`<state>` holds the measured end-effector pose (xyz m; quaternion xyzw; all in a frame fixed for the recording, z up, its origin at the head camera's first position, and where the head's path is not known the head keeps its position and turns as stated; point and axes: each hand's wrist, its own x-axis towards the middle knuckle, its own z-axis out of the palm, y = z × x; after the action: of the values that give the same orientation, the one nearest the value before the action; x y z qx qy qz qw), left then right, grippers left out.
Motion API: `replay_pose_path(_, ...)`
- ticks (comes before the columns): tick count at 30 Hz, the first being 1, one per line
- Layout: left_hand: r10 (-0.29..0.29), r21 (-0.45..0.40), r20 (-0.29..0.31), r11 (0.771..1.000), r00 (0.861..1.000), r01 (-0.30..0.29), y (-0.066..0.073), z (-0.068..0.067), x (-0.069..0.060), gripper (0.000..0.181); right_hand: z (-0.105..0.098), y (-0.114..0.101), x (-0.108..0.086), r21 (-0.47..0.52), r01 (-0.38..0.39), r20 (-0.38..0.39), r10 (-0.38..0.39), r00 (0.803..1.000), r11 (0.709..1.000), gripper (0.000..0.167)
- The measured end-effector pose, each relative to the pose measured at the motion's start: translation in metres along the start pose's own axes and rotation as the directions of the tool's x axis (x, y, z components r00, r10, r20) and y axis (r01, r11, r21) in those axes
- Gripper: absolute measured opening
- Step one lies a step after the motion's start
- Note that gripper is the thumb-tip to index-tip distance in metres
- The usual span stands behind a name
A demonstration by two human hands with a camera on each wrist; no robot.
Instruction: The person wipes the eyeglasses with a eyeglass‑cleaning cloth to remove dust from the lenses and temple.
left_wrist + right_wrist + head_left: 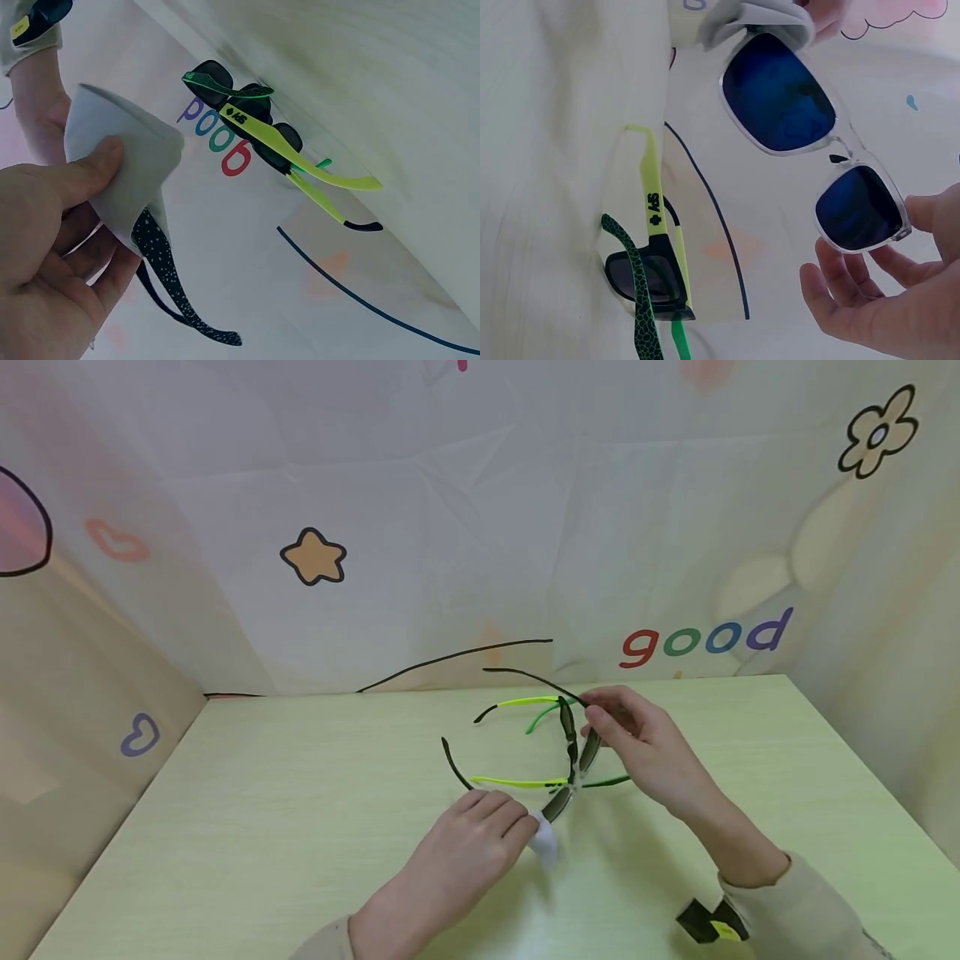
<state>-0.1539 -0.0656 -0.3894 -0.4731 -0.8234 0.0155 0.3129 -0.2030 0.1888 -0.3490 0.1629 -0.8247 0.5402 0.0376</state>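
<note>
A pair of sunglasses with a clear frame and blue lenses (pixel 778 94) is held up above the table between both hands. My left hand (pixel 476 839) pinches a pale cloth (pixel 124 142) folded over one end of the frame. A dark, speckled temple (pixel 169 274) hangs out below that cloth. My right hand (pixel 648 743) grips the opposite end near the hinge, its thumb and fingers on the frame's edge. Behind them on the table stand yellow-and-black sunglasses (pixel 652 187) and, beside these, a second pair with green patterned temples (pixel 646 322), partly hidden in the head view.
The pale green table (pixel 247 827) meets a printed curtain (pixel 450 543) at the back and both sides. A black strap piece with a yellow label (pixel 708 922) sits at the right sleeve.
</note>
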Motion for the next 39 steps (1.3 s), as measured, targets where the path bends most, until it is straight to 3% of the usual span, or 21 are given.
replay_pose_path(9, -0.003, 0.014, -0.08, 1.0, 0.997, 0.004, 0.0, -0.001, 0.0, 0.015, 0.007, -0.002, 0.0, 0.107, -0.061, -0.006, 0.062, 0.998, 0.992, 0.052)
replay_pose_path(15, -0.034, 0.036, -0.096, 0.999, 0.995, 0.038, 0.001, -0.002, 0.0, 0.017, 0.01, 0.0, 0.0, 0.173, -0.081, 0.072, 0.07, 0.995, 0.982, 0.057)
replay_pose_path(24, -0.097, 0.011, -0.132, 0.995, 0.986, 0.099, 0.003, -0.001, 0.001, 0.021, 0.02, 0.003, -0.002, 0.269, -0.131, 0.209, 0.075, 0.975, 0.954, 0.049)
replay_pose_path(39, -0.136, -0.072, -0.136, 0.989, 0.981, 0.128, 0.007, -0.002, 0.001, 0.017, 0.022, -0.003, -0.004, 0.285, -0.099, 0.177, 0.05, 0.983, 0.953, 0.048)
